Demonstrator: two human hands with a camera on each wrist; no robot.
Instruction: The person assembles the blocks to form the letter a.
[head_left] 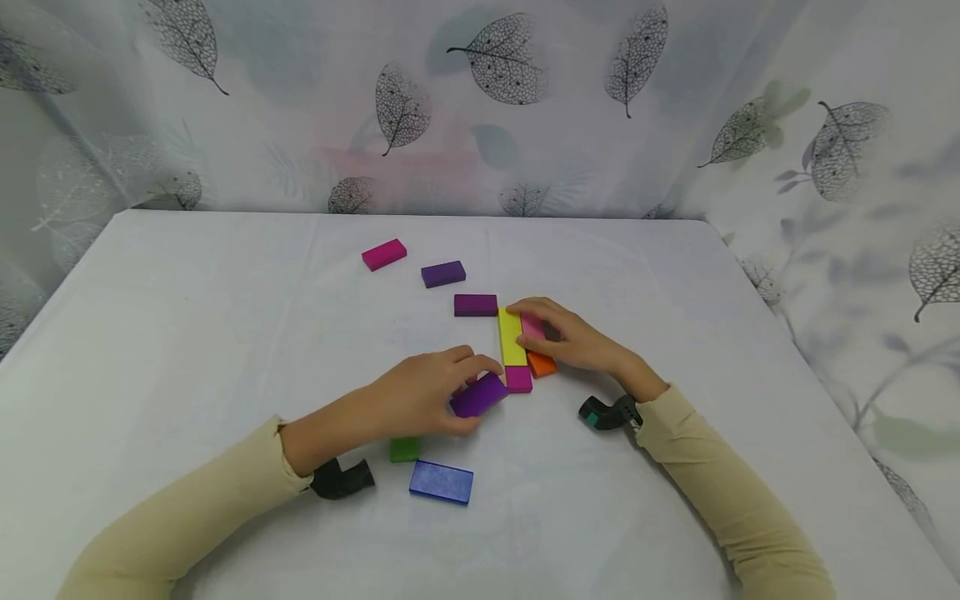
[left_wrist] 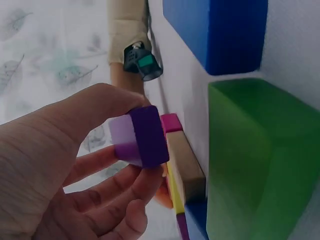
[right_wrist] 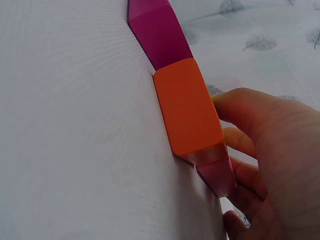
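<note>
My left hand (head_left: 427, 387) pinches a purple block (head_left: 478, 395) between thumb and fingers, held above the table beside the near end of a group of blocks. In the left wrist view, the same purple block (left_wrist: 145, 137) shows its end face. My right hand (head_left: 581, 337) rests its loosely bent fingers on the group, at a yellow block (head_left: 512, 337) and a pink block (head_left: 532, 326). An orange block (head_left: 542, 364) lies near its thumb side. A magenta block (head_left: 518, 379) touches the yellow block's near end. A wooden-coloured block (left_wrist: 186, 162) is partly hidden beside them.
Dark purple (head_left: 476, 305), violet (head_left: 443, 273) and bright pink (head_left: 384, 254) blocks lie in a staggered diagonal toward the far left. Below my left hand are a green block (head_left: 405, 450), partly hidden, and a blue block (head_left: 441, 482). Leaf-patterned cloth (head_left: 285, 108) hangs behind the white table (head_left: 225, 317).
</note>
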